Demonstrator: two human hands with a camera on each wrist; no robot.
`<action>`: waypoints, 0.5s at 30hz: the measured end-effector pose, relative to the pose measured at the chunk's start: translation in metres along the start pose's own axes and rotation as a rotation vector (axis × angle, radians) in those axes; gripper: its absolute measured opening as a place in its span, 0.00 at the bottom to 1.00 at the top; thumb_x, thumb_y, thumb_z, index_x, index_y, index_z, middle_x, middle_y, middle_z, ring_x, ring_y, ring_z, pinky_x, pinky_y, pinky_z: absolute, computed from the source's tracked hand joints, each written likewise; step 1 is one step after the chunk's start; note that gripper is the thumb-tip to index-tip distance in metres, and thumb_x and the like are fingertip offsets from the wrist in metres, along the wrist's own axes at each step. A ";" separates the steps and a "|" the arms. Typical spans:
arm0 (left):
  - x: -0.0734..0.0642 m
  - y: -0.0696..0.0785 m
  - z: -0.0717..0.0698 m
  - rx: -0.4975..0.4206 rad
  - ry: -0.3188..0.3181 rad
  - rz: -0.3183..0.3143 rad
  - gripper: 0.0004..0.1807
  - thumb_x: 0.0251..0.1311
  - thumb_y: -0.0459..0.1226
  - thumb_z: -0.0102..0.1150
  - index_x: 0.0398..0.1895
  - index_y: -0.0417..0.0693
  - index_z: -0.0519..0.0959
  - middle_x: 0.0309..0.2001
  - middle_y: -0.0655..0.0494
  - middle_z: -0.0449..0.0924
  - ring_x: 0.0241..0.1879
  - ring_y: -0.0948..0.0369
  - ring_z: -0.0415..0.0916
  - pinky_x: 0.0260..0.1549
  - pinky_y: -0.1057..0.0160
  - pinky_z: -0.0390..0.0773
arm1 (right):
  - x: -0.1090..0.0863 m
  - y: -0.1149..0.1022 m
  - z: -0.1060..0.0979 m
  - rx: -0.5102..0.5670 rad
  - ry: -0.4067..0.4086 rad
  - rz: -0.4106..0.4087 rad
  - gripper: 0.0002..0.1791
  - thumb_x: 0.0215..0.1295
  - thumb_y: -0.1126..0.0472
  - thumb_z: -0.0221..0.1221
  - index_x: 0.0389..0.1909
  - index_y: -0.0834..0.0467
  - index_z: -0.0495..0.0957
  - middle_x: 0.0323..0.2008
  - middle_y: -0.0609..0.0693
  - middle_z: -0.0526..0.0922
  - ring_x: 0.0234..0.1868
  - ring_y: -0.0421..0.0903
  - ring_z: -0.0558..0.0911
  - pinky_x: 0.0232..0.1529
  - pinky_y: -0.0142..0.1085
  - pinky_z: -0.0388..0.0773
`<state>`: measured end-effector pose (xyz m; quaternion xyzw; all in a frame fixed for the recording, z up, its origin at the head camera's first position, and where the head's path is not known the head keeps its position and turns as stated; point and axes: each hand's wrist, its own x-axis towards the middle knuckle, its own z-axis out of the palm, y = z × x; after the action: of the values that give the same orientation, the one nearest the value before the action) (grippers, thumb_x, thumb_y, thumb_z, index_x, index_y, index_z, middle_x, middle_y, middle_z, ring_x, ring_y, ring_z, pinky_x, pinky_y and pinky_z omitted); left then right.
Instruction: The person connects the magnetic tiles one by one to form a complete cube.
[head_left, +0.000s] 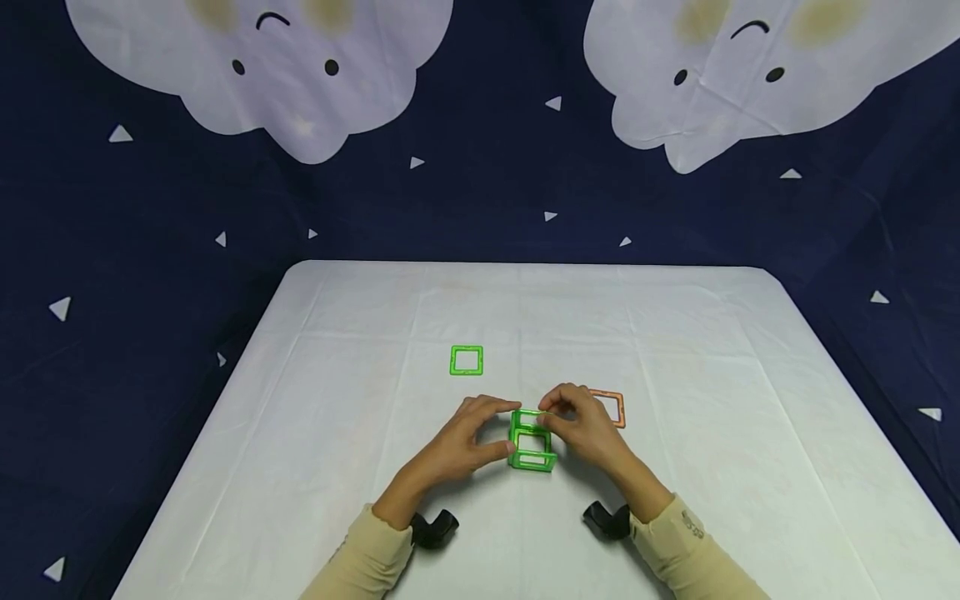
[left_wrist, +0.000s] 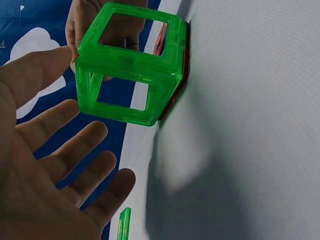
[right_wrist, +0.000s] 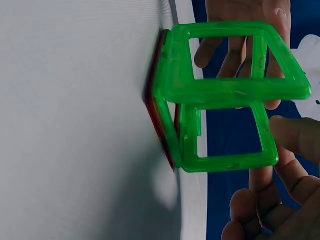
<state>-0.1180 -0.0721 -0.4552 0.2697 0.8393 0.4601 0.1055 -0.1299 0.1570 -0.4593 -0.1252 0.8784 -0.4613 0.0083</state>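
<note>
A small box of green magnetic square tiles (head_left: 534, 455), each with an open middle, stands on the table between the hands. A red tile (right_wrist: 150, 95) lies flat beneath it. My left hand (head_left: 459, 437) is at the box's left side, fingers spread, with index fingertip and thumb at its edges. In the left wrist view, the other fingers (left_wrist: 95, 135) stand apart from the box. My right hand (head_left: 585, 427) pinches the edge of a green tile (right_wrist: 230, 163) at the box's far right, between thumb and index finger.
A loose green square tile (head_left: 467, 372) lies beyond the left hand. An orange square tile (head_left: 622, 410) lies just behind the right hand, partly covered by it. Both rest on the white-covered table (head_left: 337, 375). Dark blue cloth with clouds (head_left: 300, 92) hangs behind.
</note>
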 end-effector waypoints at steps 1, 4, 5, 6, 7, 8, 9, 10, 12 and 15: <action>0.000 0.000 0.000 -0.001 -0.001 0.001 0.28 0.57 0.44 0.63 0.62 0.55 0.71 0.60 0.59 0.71 0.63 0.59 0.61 0.62 0.48 0.63 | 0.001 0.000 -0.001 0.000 0.001 -0.002 0.04 0.57 0.61 0.64 0.33 0.50 0.79 0.29 0.44 0.79 0.37 0.42 0.71 0.39 0.36 0.66; 0.001 0.000 0.001 -0.006 -0.001 0.001 0.28 0.56 0.43 0.64 0.62 0.54 0.71 0.60 0.60 0.71 0.63 0.59 0.61 0.62 0.49 0.63 | 0.003 -0.001 -0.007 0.002 0.018 -0.001 0.03 0.59 0.59 0.63 0.33 0.50 0.79 0.30 0.44 0.80 0.38 0.42 0.71 0.40 0.36 0.65; 0.001 0.000 0.001 -0.008 -0.002 -0.001 0.28 0.56 0.43 0.64 0.62 0.55 0.71 0.60 0.60 0.71 0.63 0.59 0.61 0.62 0.49 0.63 | 0.005 -0.001 -0.009 -0.002 0.022 0.006 0.02 0.60 0.59 0.62 0.34 0.50 0.79 0.30 0.44 0.80 0.38 0.42 0.71 0.40 0.36 0.65; 0.001 0.000 0.001 -0.009 -0.002 -0.003 0.28 0.56 0.43 0.64 0.62 0.55 0.71 0.60 0.61 0.71 0.62 0.59 0.61 0.61 0.49 0.64 | 0.006 -0.002 -0.012 -0.009 0.029 0.014 0.02 0.60 0.58 0.62 0.34 0.49 0.79 0.31 0.44 0.80 0.38 0.42 0.71 0.41 0.37 0.64; 0.001 0.000 0.001 -0.013 -0.003 -0.005 0.28 0.56 0.43 0.64 0.62 0.55 0.71 0.60 0.61 0.71 0.62 0.60 0.62 0.61 0.49 0.64 | 0.008 -0.002 -0.014 -0.015 0.031 0.023 0.02 0.61 0.57 0.61 0.34 0.49 0.79 0.31 0.44 0.80 0.39 0.42 0.71 0.41 0.37 0.62; 0.000 0.000 0.002 -0.013 -0.003 -0.008 0.28 0.57 0.44 0.64 0.62 0.55 0.71 0.60 0.61 0.71 0.62 0.60 0.62 0.61 0.49 0.64 | 0.010 -0.002 -0.016 -0.021 0.033 0.033 0.02 0.61 0.57 0.61 0.34 0.49 0.79 0.32 0.44 0.80 0.39 0.42 0.71 0.41 0.37 0.62; 0.000 0.000 0.002 -0.014 -0.002 -0.009 0.28 0.57 0.44 0.64 0.62 0.55 0.72 0.59 0.61 0.72 0.61 0.60 0.62 0.61 0.50 0.64 | 0.013 -0.002 -0.018 -0.025 0.029 0.039 0.02 0.62 0.56 0.60 0.34 0.49 0.79 0.32 0.44 0.80 0.39 0.42 0.71 0.42 0.37 0.62; 0.000 0.001 0.002 -0.018 -0.001 -0.009 0.27 0.57 0.44 0.63 0.61 0.55 0.72 0.59 0.61 0.72 0.61 0.60 0.63 0.60 0.50 0.64 | 0.015 -0.002 -0.020 -0.024 0.026 0.046 0.03 0.62 0.56 0.60 0.35 0.49 0.79 0.33 0.45 0.80 0.40 0.42 0.72 0.42 0.38 0.62; -0.001 0.002 0.003 -0.021 -0.001 -0.005 0.27 0.57 0.43 0.63 0.61 0.55 0.72 0.58 0.60 0.72 0.60 0.60 0.63 0.60 0.50 0.64 | 0.022 -0.002 -0.022 -0.021 0.019 0.051 0.03 0.63 0.56 0.60 0.35 0.50 0.78 0.33 0.46 0.80 0.40 0.43 0.72 0.42 0.38 0.64; -0.002 0.003 0.004 -0.026 0.007 0.001 0.27 0.56 0.43 0.64 0.61 0.54 0.72 0.57 0.60 0.73 0.59 0.60 0.63 0.59 0.51 0.65 | 0.035 -0.003 -0.025 -0.015 0.001 0.039 0.04 0.63 0.57 0.60 0.36 0.52 0.78 0.34 0.48 0.80 0.39 0.45 0.71 0.42 0.38 0.65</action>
<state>-0.1138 -0.0689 -0.4551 0.2671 0.8334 0.4722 0.1056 -0.1659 0.1672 -0.4389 -0.1080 0.8841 -0.4543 0.0159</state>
